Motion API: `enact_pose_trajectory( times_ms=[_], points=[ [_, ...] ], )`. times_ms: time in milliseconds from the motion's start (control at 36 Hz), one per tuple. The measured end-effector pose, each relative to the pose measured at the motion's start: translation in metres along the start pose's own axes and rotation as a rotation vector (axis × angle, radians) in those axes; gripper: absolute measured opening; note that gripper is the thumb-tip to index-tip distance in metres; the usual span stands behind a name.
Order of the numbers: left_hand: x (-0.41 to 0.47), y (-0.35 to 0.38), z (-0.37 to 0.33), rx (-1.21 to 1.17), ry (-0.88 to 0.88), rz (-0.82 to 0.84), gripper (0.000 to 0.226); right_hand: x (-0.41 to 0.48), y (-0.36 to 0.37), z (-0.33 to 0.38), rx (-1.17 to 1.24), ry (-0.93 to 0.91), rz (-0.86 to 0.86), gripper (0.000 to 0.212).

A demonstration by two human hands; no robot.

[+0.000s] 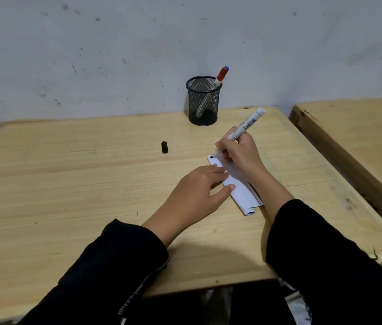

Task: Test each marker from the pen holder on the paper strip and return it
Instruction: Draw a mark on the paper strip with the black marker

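Closest to the near edge of the wooden desk (68, 195) you've got two black sleeves (119, 261) coming in, then the left hand (192, 195), fingers spread out flat and pressing the paper strip (241, 195) down so it doesn't skate around. Makes sense, since that strip looks thin and floppy, with its near end curling up, so I'd guess it slides or buckles the moment you drag a tip across it unpinned. Just past that, toward the right side of the desk, the right hand (239, 156) is wrapped around an uncapped white marker (239, 132) in a normal writing grip, pinched low on the barrel near the tip, with the black tip touching the far end of the strip. The marker looks light, rigid and kinda slick plastic, so holding it low like that seems the right call. Left of it, out in the middle of the desk, its black cap (164, 147) lies on its own, well apart from both hands. Against the far edge sits the black mesh pen holder (203, 102), with one red-capped marker (219, 77) leaning against the right rim; can't tell if anything else is in there.
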State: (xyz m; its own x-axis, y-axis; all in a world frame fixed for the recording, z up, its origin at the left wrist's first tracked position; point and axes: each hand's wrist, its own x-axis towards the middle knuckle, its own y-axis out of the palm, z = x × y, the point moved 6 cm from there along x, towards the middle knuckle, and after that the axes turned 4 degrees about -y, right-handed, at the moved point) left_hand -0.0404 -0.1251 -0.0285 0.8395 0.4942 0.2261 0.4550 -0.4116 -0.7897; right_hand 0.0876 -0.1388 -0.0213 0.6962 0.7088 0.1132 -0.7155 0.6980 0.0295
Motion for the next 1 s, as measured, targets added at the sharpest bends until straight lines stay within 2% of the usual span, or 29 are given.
enact_pose_trajectory(
  times_ms=[333, 444, 583, 778, 1000],
  points=[
    [0.000, -0.001, -0.001, 0.012, 0.021, -0.004, 0.041, 0.003, -0.002, -0.003, -0.018, 0.011, -0.015, 0.020],
    [0.001, -0.001, -0.002, 0.017, 0.033, -0.011, 0.040, 0.003, -0.005, -0.001, 0.051, 0.007, -0.035, 0.025],
    [0.002, -0.001, -0.003, 0.031, 0.040, -0.016, 0.040, 0.004, -0.012, 0.000, 0.116, -0.003, -0.074, 0.021],
    [0.004, -0.005, -0.007, 0.022, 0.046, -0.027, 0.036, 0.002, -0.021, 0.003, 0.338, 0.033, -0.180, 0.020],
    [0.007, -0.011, -0.005, -0.059, 0.040, -0.059, 0.029, -0.003, -0.029, 0.004, 0.362, 0.066, -0.266, 0.012]
  ],
)
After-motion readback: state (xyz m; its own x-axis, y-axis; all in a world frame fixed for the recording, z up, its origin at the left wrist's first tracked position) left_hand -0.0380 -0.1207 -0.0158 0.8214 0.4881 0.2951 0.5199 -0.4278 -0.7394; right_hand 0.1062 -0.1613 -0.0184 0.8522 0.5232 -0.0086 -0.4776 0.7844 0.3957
